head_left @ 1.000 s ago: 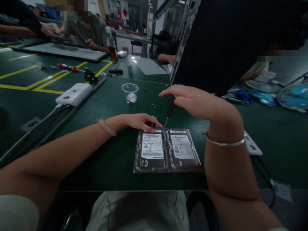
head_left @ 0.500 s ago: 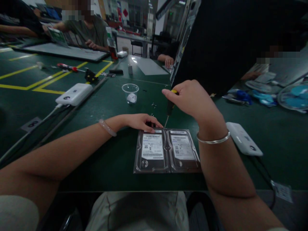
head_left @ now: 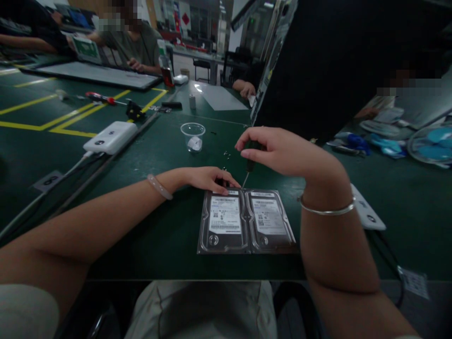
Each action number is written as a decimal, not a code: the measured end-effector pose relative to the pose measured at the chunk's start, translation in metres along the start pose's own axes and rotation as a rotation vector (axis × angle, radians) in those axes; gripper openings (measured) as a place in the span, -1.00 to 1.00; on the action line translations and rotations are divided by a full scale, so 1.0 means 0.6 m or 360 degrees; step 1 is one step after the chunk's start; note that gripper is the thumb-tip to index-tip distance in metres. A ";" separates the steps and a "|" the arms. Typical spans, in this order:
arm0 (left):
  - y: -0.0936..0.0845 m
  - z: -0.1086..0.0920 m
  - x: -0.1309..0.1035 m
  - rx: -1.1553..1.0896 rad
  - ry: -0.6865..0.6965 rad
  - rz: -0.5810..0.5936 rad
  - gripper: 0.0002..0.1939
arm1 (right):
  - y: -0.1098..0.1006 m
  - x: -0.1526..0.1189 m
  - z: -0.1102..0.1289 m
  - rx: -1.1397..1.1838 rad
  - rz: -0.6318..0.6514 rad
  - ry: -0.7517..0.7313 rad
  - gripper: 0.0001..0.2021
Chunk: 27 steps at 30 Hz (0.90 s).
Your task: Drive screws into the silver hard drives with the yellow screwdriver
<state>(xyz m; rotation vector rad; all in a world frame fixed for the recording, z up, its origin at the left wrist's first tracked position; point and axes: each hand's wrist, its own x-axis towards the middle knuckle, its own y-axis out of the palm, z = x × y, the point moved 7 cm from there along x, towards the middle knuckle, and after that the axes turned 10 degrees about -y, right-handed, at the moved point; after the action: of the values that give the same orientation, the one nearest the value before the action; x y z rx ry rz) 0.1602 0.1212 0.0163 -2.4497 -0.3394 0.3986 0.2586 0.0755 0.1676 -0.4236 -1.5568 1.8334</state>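
Two hard drives lie side by side on the green table, a left hard drive (head_left: 224, 221) and a right hard drive (head_left: 270, 223), both label side up. My left hand (head_left: 212, 180) grips the far edge of the left one, thumb on its top and index finger stretched toward the seam between the drives. Above that seam my right hand (head_left: 270, 146) is closed around the dark handle of a screwdriver (head_left: 250, 165). The screwdriver stands tilted, its tip down at the far edge near my left index fingertip. Several tiny screws (head_left: 226, 154) lie beyond the drives.
A clear plastic cup (head_left: 193, 136) with something white inside stands beyond my left hand. White boxes with cables lie left (head_left: 112, 136) and right (head_left: 367, 207). A large black panel (head_left: 328, 66) leans over the right back. Co-workers sit across the table, near a bottle (head_left: 165, 66).
My right hand has lowered and shifted its grip over the screwdriver's handle, the wrist swinging right. The left hand and both hard drives stay in place.
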 end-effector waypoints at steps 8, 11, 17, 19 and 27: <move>-0.001 0.000 -0.001 0.0007 -0.0011 -0.0001 -0.52 | -0.006 -0.036 0.003 0.0143 0.0294 -0.0025 -0.57; 0.000 0.000 0.000 -0.0012 0.0011 0.0000 -0.53 | -0.007 -0.028 0.009 0.0191 0.0279 -0.0049 -0.65; 0.000 0.002 0.001 0.0005 -0.0029 0.0000 -0.52 | -0.012 0.001 -0.008 -0.0137 -0.0104 0.0237 -0.68; -0.001 0.002 0.001 0.0015 -0.0033 -0.0006 -0.52 | -0.017 0.004 -0.018 -0.0325 -0.0283 0.0373 -0.54; -0.001 0.002 0.002 0.0004 -0.0009 -0.0016 -0.51 | -0.002 0.011 -0.016 0.0095 -0.0350 0.0236 -0.69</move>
<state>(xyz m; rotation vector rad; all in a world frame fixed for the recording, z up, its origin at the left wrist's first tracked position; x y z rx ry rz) 0.1606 0.1226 0.0154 -2.4442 -0.3533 0.4017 0.2603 0.0871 0.1676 -0.3381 -1.3865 1.6375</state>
